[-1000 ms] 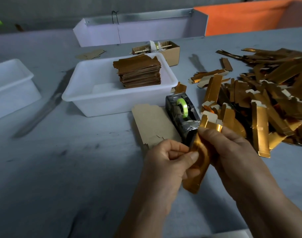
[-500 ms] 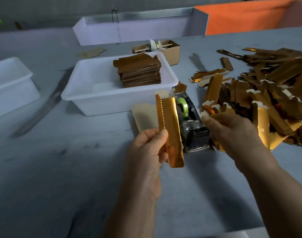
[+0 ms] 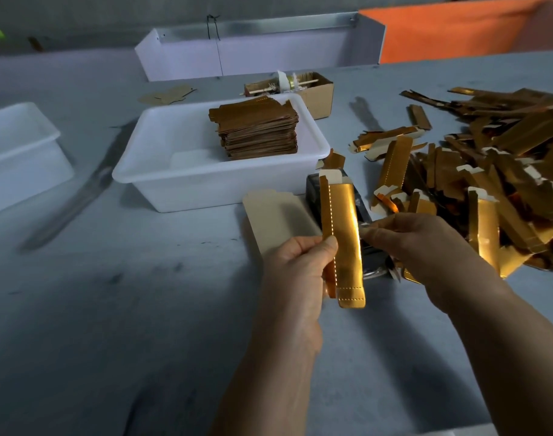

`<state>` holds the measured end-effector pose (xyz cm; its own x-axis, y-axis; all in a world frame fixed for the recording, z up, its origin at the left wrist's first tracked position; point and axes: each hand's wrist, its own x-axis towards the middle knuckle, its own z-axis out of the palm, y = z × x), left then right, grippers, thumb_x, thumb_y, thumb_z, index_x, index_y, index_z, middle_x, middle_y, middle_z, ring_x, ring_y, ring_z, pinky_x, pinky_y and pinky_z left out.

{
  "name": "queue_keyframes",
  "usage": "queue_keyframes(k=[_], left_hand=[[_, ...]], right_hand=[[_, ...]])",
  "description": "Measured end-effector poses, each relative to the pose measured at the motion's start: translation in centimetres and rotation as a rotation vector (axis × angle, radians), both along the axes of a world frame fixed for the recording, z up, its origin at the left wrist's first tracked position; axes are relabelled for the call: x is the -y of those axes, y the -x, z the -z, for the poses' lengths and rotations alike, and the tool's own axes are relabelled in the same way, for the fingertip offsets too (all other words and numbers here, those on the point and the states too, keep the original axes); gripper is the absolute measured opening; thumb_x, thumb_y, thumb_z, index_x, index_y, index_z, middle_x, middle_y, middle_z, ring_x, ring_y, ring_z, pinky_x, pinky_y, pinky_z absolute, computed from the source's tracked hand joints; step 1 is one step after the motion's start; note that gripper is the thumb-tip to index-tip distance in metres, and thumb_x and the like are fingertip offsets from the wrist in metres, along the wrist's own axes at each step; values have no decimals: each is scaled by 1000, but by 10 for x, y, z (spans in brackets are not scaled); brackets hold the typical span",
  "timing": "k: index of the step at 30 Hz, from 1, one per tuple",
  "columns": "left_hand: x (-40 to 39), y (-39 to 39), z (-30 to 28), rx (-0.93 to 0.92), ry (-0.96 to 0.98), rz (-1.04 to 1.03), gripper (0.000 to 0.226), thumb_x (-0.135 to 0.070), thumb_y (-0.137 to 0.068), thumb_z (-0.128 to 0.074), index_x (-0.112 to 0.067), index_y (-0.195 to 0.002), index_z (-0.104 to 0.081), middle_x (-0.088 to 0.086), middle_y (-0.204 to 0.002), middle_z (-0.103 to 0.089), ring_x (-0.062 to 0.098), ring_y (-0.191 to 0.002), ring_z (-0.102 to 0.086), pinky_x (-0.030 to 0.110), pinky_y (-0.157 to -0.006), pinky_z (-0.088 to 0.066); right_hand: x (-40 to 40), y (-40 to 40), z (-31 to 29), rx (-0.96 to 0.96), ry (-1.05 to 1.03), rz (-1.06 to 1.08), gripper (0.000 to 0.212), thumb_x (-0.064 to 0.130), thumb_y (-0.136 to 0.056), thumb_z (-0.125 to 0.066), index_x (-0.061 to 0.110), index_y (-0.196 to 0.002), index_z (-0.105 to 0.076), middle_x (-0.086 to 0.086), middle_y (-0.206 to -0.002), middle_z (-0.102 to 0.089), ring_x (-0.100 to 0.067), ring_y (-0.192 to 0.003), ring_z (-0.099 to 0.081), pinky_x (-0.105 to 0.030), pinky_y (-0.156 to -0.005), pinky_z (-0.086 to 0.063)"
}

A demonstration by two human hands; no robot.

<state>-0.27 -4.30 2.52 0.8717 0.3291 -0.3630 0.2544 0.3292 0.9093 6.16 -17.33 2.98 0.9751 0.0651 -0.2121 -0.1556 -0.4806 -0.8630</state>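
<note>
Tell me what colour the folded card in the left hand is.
The folded card is shiny gold, best in the head view.

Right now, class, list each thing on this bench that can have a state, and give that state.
gold carton: folded flat, upright, pinched by left hand.
right hand: fingers curled at tape dispenser; hold unclear.
white tub: open, holds stack of flat cartons.
loose cartons: scattered in a heap on table.
cardboard box: open on top.
</note>
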Motion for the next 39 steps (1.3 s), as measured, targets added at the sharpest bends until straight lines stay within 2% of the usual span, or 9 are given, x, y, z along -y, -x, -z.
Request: queue_keyframes(k=[8, 14, 17, 19, 22, 25, 28, 33, 39], left_hand=[[5, -6, 4, -3, 35, -20, 12, -16, -86, -69, -19, -75, -69, -1, -72, -67, 9, -60, -54, 17, -45, -39], [11, 2, 8, 44, 31, -8, 6, -19, -87, -68, -17, -83, -70, 1, -72, -65, 5, -51, -48, 15, -42, -37], [16, 5, 10, 48, 47, 10, 7, -20, -88, -67, -14, -89, -71, -3, -68, -65, 2, -42, -47, 13, -41, -36], [15, 5, 12, 33, 51, 9, 7, -21, -88, -67, -15, -90, -71, -2, -69, -65, 3, -46, -47, 13, -41, -36], [10, 4, 13, 0, 64, 8, 5, -20, -88, -67, -17, -86, -69, 4, -77, -67, 7, -56, -44, 15, -43, -35], [4, 3, 11, -16, 112, -26, 4, -16, -88, -65, -13, -86, -66, 13, -81, -60, 7, -51, -39, 14, -39, -31], [0, 2, 9, -4, 108, -24, 6, -15, -89, -64, -14, -83, -65, 11, -80, -59, 7, -51, -43, 13, -38, -31], [7, -1, 5, 71, 6, 38, 5, -21, -88, -67, -17, -87, -69, 13, -98, -71, 27, -90, -64, 26, -66, -47], [16, -7, -3, 95, -112, 109, 5, -21, -90, -64, -18, -89, -68, -2, -79, -72, 12, -74, -66, 27, -62, -50]], right_hand=[[-1, 0, -4, -119, -219, 58, 12, 20, -85, -63, 9, -84, -68, -8, -82, -70, -19, -76, -67, -25, -60, -45], [-4, 4, -1, -141, -335, 129, 15, 13, -89, -58, 9, -79, -68, -7, -81, -70, -22, -87, -65, -39, -82, -50], [-6, 8, -6, -143, -461, 106, 20, 11, -92, -52, 8, -80, -68, 0, -67, -70, -10, -64, -67, -24, -57, -51], [-5, 9, -9, -129, -510, 88, 19, 14, -92, -53, 9, -83, -69, 0, -73, -71, -12, -72, -67, -24, -63, -51], [1, 14, -10, -61, -432, 101, 11, 22, -89, -58, 20, -87, -68, 11, -103, -66, -11, -100, -55, -32, -91, -36], [5, 26, -6, 30, -277, 103, 9, 22, -88, -59, 19, -82, -65, 13, -132, -48, -14, -118, -41, -34, -94, -29], [4, 32, -1, 120, -131, 103, 16, 20, -87, -60, 13, -73, -63, 8, -141, -44, -19, -129, -37, -37, -93, -30], [0, 33, 5, 234, 32, 98, 16, 21, -87, -61, 16, -72, -62, 9, -140, -45, 2, -93, -41, -14, -68, -33], [-5, 38, 19, 345, 16, 148, 20, 16, -86, -61, 20, -66, -60, 5, -135, -48, 2, -95, -45, -19, -78, -39]])
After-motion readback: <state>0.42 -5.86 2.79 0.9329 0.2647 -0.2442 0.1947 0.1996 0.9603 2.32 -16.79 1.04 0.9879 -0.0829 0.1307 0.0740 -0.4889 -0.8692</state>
